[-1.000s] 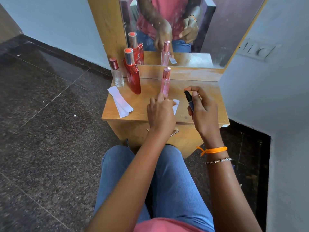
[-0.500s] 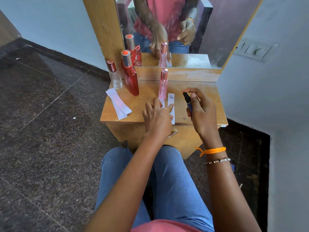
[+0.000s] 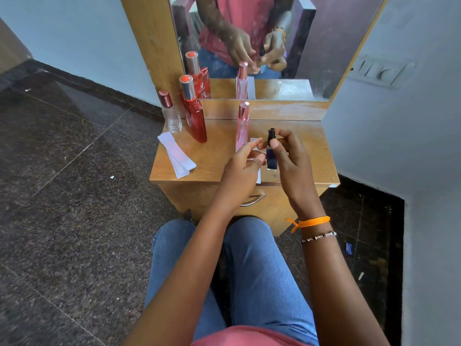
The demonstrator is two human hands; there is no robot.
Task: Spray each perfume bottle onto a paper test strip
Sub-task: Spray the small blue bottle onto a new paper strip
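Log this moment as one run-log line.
right hand: holds dark blue bottle upright | left hand: fingers at bottle | test strip: on table, under hands | pink bottle: standing

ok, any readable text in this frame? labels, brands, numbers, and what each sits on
Nothing reads cleanly.
Red perfume bottle: no print legible on the real bottle; its reflection in the mirror shows a pale emblem and lettering, too blurred and reversed to quote.
Clear bottle, pink bottle, dark blue bottle in the right hand: no visible text.
Paper test strips: blank.
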